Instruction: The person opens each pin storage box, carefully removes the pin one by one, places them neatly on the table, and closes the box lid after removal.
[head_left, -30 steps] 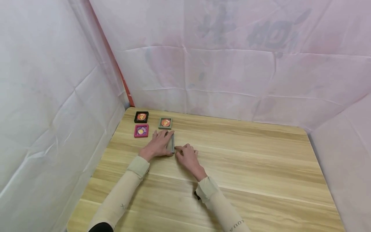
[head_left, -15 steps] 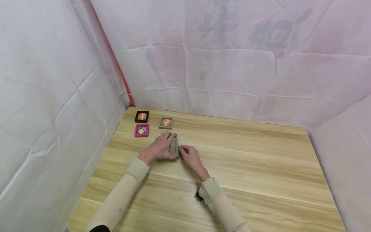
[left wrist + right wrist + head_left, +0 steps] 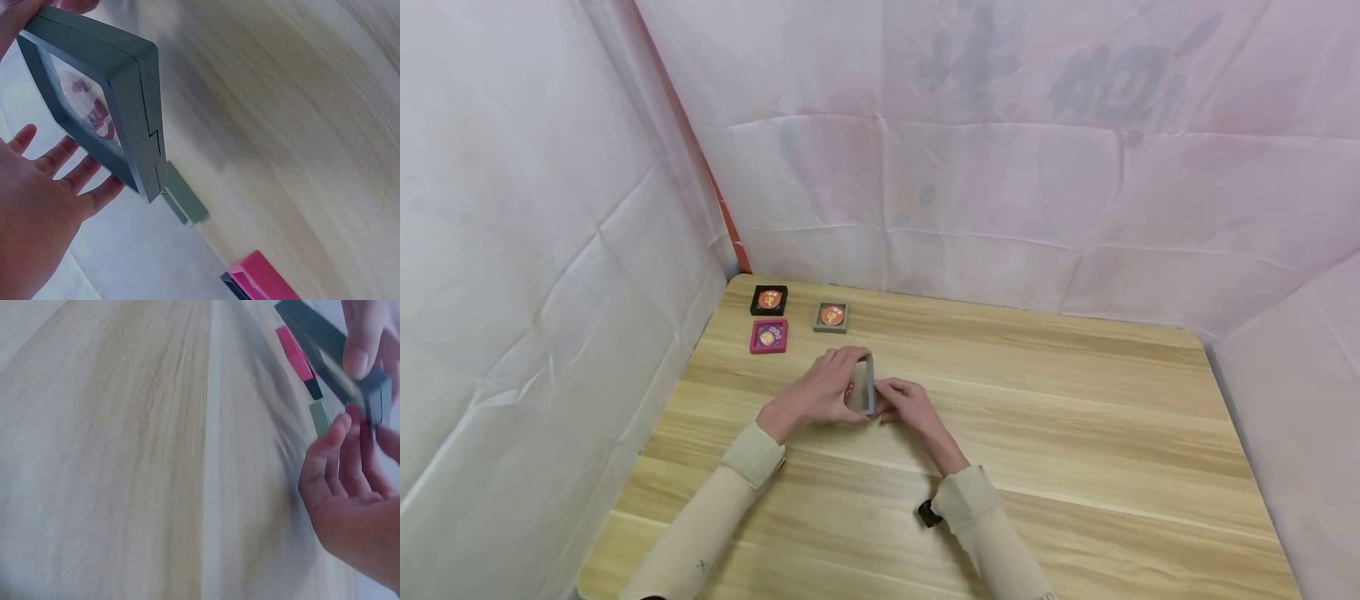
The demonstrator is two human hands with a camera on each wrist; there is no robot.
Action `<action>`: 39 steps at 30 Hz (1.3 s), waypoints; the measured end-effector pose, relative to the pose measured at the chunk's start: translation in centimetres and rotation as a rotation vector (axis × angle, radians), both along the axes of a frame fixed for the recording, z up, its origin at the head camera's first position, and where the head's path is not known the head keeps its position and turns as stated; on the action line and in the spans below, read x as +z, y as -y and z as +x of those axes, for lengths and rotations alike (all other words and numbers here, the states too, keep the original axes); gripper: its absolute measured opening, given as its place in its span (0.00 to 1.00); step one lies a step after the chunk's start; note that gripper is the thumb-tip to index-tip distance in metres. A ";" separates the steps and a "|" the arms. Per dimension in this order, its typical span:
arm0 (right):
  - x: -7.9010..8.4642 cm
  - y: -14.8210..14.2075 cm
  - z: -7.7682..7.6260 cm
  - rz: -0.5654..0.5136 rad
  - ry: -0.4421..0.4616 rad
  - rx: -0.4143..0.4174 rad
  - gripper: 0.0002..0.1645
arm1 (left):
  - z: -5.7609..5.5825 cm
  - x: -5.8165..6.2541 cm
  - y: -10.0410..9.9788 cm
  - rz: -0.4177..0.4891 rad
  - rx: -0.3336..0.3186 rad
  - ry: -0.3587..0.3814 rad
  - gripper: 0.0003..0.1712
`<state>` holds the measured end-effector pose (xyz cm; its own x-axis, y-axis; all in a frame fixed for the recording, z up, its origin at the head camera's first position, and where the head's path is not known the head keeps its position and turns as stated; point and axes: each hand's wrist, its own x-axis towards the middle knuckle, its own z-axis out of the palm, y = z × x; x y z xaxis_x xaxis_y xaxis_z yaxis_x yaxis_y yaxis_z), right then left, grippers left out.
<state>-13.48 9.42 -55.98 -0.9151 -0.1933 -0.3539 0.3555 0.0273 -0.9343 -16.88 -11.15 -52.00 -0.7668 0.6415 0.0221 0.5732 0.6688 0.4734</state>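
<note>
My left hand [image 3: 823, 392] grips a grey display frame [image 3: 871, 387] by its opposite edges, thumb on the near one and fingers on the far one. In the left wrist view the display frame [image 3: 134, 94] stands tilted, with clear film in its middle, a blurred red shape in the film and a seam along its side. At its right edge, my right hand [image 3: 913, 408] has curled fingers and pinches the rim. The right wrist view shows those right-hand fingers [image 3: 350, 453] beside the frame's corner, with part of the contact hidden.
On the wooden table [image 3: 1075, 417], at the far left, lie a black frame [image 3: 769, 300], a pink frame [image 3: 769, 336] and a grey-green frame [image 3: 831, 317], each with a round picture. White sheeting [image 3: 970, 183] stands behind the table and at both sides.
Both hands and the grey frame have shifted right and slightly nearer. The frame's opening shows more, with a red patch now visible. The three other frames stay in place.
</note>
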 end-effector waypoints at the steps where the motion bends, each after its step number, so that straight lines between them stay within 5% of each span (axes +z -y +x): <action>1: 0.0 -0.2 0.0 -0.025 0.016 0.015 0.25 | 0.1 0.1 -0.1 0.011 -0.005 -0.006 0.63; 9: -0.1 -1.8 0.3 -0.256 0.090 0.143 0.31 | 1.0 1.5 -0.3 0.082 -0.027 0.036 0.60; 23: -0.3 -2.6 1.1 -0.521 0.125 0.225 0.36 | 2.3 2.9 -0.8 0.168 -0.109 0.044 0.61; 39: -0.3 -2.6 2.0 -0.804 0.126 0.332 0.50 | 3.7 3.2 -1.7 0.327 -0.164 0.135 0.62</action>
<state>-11.52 12.00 -56.33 -0.7309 -0.6765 -0.0903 0.5476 -0.5023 -0.6692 -13.15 -9.40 -48.80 -0.6645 0.7318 0.1516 0.5779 0.3746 0.7250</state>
